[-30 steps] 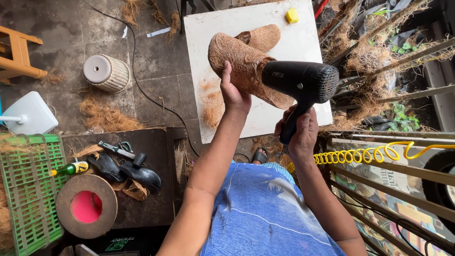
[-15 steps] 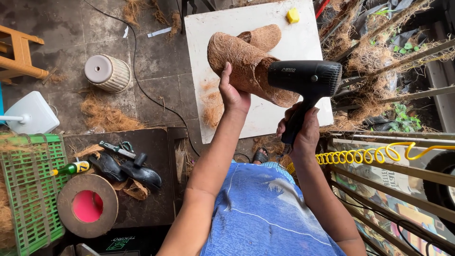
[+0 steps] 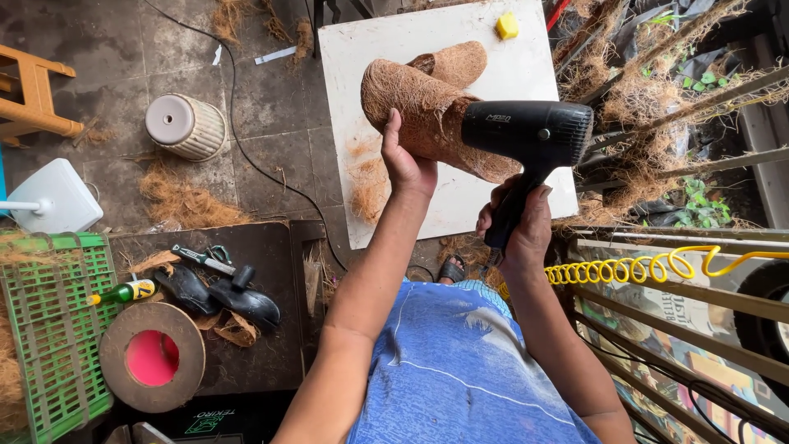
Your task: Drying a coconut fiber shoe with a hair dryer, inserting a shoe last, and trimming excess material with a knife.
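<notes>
My left hand (image 3: 407,164) grips a brown coconut-fibre pot (image 3: 419,111), held on its side above a white board (image 3: 509,66). My right hand (image 3: 519,226) is closed around the handle of a black hair dryer (image 3: 526,131), whose barrel points left at the pot's wide end. A second fibre piece (image 3: 452,64) lies on the board behind the pot. A small yellow block (image 3: 507,25) rests near the board's far edge.
A dark low table (image 3: 246,337) at left holds pliers, black tools, a small green bottle (image 3: 123,292) and a round brown ring with a pink centre (image 3: 152,355). A green crate (image 3: 49,329), white ribbed pot (image 3: 185,125), orange stool (image 3: 33,90) and yellow coiled hose (image 3: 633,267) stand around.
The hair dryer has shifted slightly left, closer against the fibre pot. Both hands keep their grips.
</notes>
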